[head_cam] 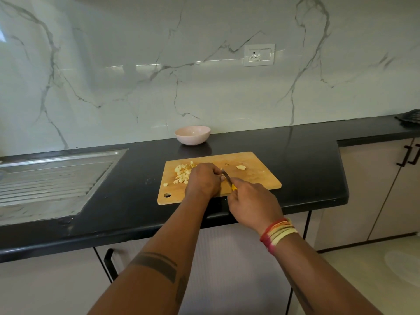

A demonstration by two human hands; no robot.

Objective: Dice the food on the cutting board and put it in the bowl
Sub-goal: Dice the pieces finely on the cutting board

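A wooden cutting board [256, 176] lies on the black counter. A heap of pale yellow diced pieces [182, 172] sits on its left half, and one uncut pale piece [241, 167] lies toward the back right. My left hand [202, 180] is curled over a piece of food in the board's middle, which is mostly hidden beneath it. My right hand [252, 204] grips a yellow-handled knife [228, 178], its blade pointing at my left fingers. An empty pink bowl [192, 134] stands behind the board, near the wall.
A steel sink drainboard [52, 176] fills the counter's left side. The black counter [306, 169] ends in a front edge just below the board. A dark object [409, 118] sits at the far right. A wall socket [259, 55] is above.
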